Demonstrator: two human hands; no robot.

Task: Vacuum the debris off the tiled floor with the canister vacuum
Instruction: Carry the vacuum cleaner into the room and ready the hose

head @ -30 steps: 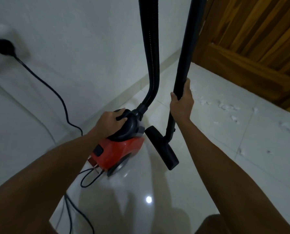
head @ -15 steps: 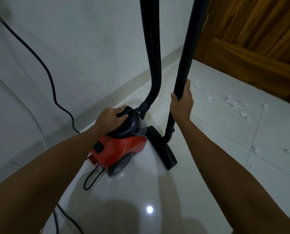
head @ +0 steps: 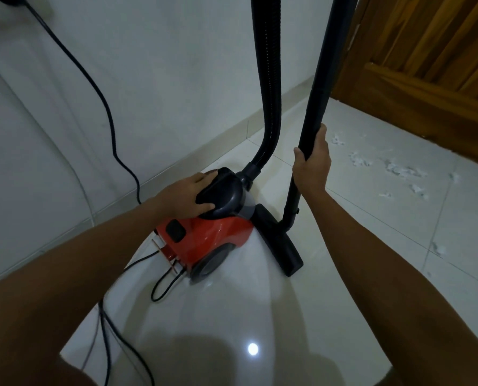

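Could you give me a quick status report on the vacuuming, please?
Left hand on canister vacuum handle, right hand gripping wand. Debris untouched. Power cord trails behind.

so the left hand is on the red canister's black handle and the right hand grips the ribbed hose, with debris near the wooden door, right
Not quite. In the head view the right hand grips the smooth rigid wand, not the ribbed hose. The rest holds: left hand on the canister's black handle, debris near the wooden door.
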